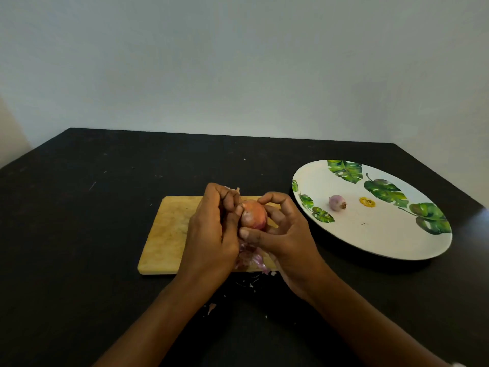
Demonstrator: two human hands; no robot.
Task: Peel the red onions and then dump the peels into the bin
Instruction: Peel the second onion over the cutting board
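The head view shows both hands over a wooden cutting board (164,234) on the dark worktop (79,207). The right hand (285,234) holds a red onion (254,215) just above the board, its fingers (275,200) curled round it. The left hand (211,229) sets its thumb on the skin, and its curled fingers pinch a scrap of peel. Loose peels (251,256) lie at the board's near edge and spill onto the worktop. A smaller peeled onion (337,202) sits on the leaf-patterned plate (370,239) to the right. Peeling seems midway; next, the left hand likely needs to pull the skin clear. No bin shows.
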